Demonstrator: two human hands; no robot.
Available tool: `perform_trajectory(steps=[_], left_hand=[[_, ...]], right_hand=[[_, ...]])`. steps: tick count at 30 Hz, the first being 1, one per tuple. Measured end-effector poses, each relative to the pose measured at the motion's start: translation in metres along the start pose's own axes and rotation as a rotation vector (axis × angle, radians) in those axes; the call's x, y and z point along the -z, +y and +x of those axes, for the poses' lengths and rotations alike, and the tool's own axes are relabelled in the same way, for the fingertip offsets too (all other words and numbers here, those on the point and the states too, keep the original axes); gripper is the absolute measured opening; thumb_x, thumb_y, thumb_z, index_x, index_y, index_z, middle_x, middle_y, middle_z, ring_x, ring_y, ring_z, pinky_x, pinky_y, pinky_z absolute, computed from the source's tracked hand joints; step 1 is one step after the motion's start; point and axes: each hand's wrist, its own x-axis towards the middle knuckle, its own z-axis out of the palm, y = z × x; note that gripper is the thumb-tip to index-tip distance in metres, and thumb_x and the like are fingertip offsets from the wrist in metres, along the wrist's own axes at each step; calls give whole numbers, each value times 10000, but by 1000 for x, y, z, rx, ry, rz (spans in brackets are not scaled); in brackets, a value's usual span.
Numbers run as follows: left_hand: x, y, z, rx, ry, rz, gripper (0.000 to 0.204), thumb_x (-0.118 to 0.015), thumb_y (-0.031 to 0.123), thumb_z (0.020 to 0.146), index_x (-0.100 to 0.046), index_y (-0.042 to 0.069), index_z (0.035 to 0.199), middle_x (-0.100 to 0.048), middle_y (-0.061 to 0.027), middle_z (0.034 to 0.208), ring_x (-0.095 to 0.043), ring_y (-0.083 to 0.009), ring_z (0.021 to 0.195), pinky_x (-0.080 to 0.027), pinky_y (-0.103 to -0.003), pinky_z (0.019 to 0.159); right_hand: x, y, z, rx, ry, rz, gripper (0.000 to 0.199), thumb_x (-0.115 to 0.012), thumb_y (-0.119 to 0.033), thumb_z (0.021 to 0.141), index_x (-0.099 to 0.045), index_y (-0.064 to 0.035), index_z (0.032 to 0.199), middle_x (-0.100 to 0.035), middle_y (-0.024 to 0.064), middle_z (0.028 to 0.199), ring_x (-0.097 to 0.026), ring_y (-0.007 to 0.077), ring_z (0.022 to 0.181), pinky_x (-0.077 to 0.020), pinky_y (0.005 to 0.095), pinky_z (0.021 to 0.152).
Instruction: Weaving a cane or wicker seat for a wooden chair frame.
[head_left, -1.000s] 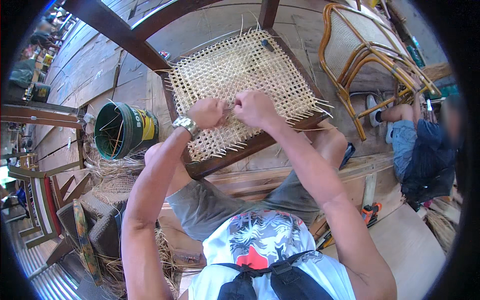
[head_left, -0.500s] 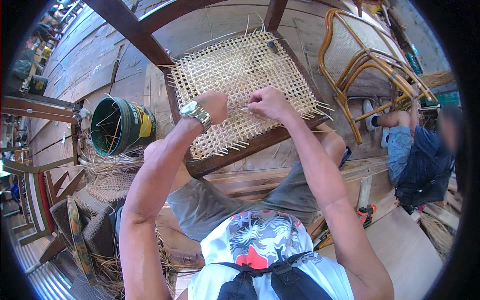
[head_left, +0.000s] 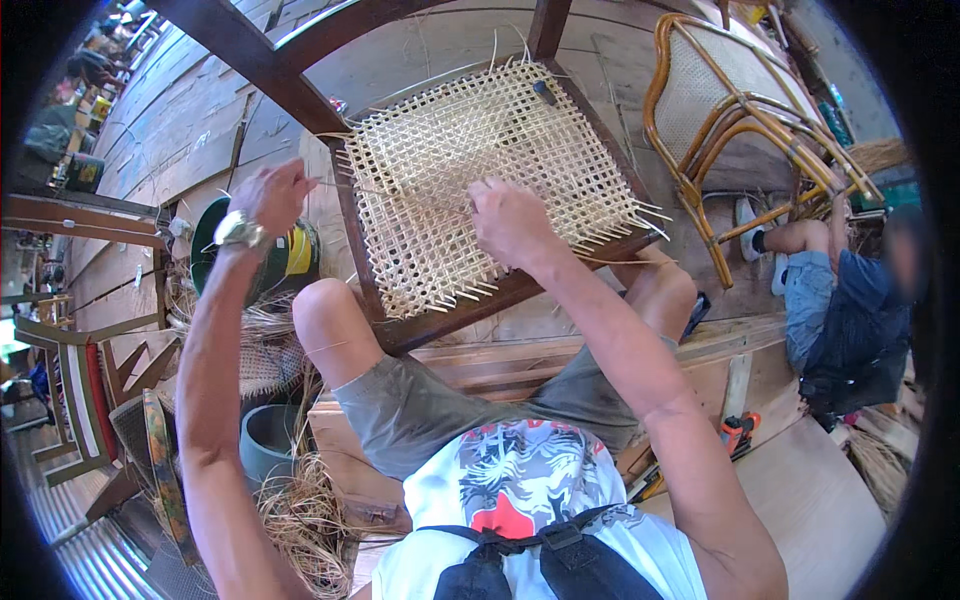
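Observation:
A pale woven cane panel (head_left: 450, 140) with an open lattice covers a dark wooden seat frame (head_left: 440, 327) before my knees. Loose cane ends stick out along its edges. My left hand (head_left: 272, 200), with a metal watch on the wrist, is raised beyond the left edge of the panel, above the green bucket. Its closed fingers pinch a thin cane strand (head_left: 350, 187) that stretches back across the weave. Over the middle of the panel, my right hand (head_left: 510, 222) has its fingertips pressed together where the strand meets it. A small dark object (head_left: 544, 92) lies at the far right corner.
The green bucket (head_left: 204, 250) stands left of the frame. A grey-blue pot (head_left: 268, 436) and loose cane fibres (head_left: 300, 515) lie nearer. A rattan chair (head_left: 690, 165) stands at right, beside a seated person (head_left: 850, 300). An orange-and-black tool (head_left: 738, 432) lies at lower right.
My left hand has swung left from the panel's middle to above the bucket, drawing the strand out. My right hand has shifted slightly left and stays over the weave.

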Motion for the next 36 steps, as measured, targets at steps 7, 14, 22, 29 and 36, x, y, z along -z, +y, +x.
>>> perform_trajectory(steps=[7, 14, 22, 29, 36], left_hand=[[28, 16, 14, 19, -19, -174, 405, -581, 433, 992, -633, 46, 886, -633, -131, 703, -623, -250, 632, -483, -420, 606], [-56, 91, 8, -123, -235, -301, 305, -546, 352, 963, -709, 94, 961, -717, -189, 903, -696, -390, 876, -541, -503, 777], [-55, 144, 13, -208, -260, -34, 253, -572, 240, 909, -752, 67, 952, -731, -195, 900, -721, -363, 855, -581, -484, 758], [-62, 159, 16, -203, -297, 182, 206, -627, 175, 845, -761, 30, 904, -734, -214, 891, -744, -345, 844, -602, -452, 708], [-102, 135, 14, -8, -291, -362, 313, -505, 307, 986, -694, 58, 987, -705, -229, 905, -688, -407, 887, -527, -525, 805]], right_hand=[[30, -40, 38, 163, 70, 949, 288, -633, -301, 993, -696, -26, 1048, -682, 69, 867, -601, 131, 786, -512, 329, 735], [31, 37, 20, -124, -164, 362, 198, -664, -225, 851, -747, -45, 842, -682, 116, 706, -625, 215, 608, -526, 365, 648], [20, 27, 7, -191, 14, 290, 222, -655, -249, 793, -764, -73, 872, -725, 159, 803, -709, 306, 727, -560, 403, 719], [28, 5, 5, -200, 78, 180, 196, -635, -241, 799, -752, -87, 830, -722, 161, 810, -706, 343, 771, -559, 440, 733], [-2, 24, 20, -234, -56, 301, 198, -651, -255, 798, -743, -85, 840, -731, 139, 841, -711, 325, 812, -558, 442, 761]])
